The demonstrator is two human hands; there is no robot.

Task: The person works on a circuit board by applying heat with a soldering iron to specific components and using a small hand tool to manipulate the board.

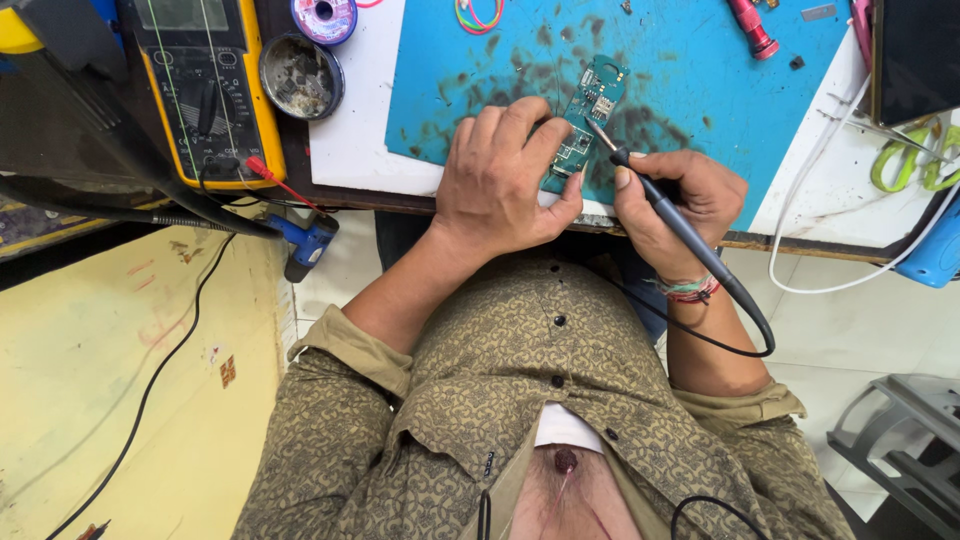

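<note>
A small teal circuit board (592, 110) lies on a stained blue work mat (700, 70). My left hand (505, 180) presses down on the board's near end, fingers curled over it. My right hand (680, 205) grips a black soldering iron (665, 215) like a pen. Its metal tip (597, 132) touches the middle of the board. The iron's black cable loops down past my right wrist, which wears coloured thread bands.
A yellow multimeter (205, 85) with a red probe lies at the left, beside a round tin (301, 75) and a solder spool (323, 17). A red tool (752, 28) and green-handled scissors (915, 155) lie to the right. A white cable (800, 230) hangs off the bench edge.
</note>
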